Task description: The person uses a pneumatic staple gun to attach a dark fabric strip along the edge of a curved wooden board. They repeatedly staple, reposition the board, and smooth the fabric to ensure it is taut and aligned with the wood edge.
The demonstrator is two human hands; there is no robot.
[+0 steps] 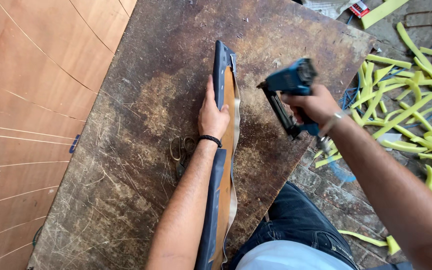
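Long, narrow upholstered panel [220,165] lying down the middle of the frame, long axis running from lower centre up toward upper centre, set on edge on the scarred brown counter [126,150]; navy covering on its left face, bare wood strip and a loose pale fabric edge on its right. Left hand [212,116] pressed flat against the panel's left side about midway along — fingers stretched upward along the navy cover, bracing rather than gripping. Right hand [316,106] clenched around the handle of a blue pneumatic stapler [288,90], held in the air right of centre, well apart from the panel; nose angled toward the wood strip, which lies to the left of the tool and slightly below. Left hand clearly the nearer one — already touching. Scissors [182,152] on the counter just left of the left wrist. Yellow foam offcuts [416,105] strewn over the floor at right.
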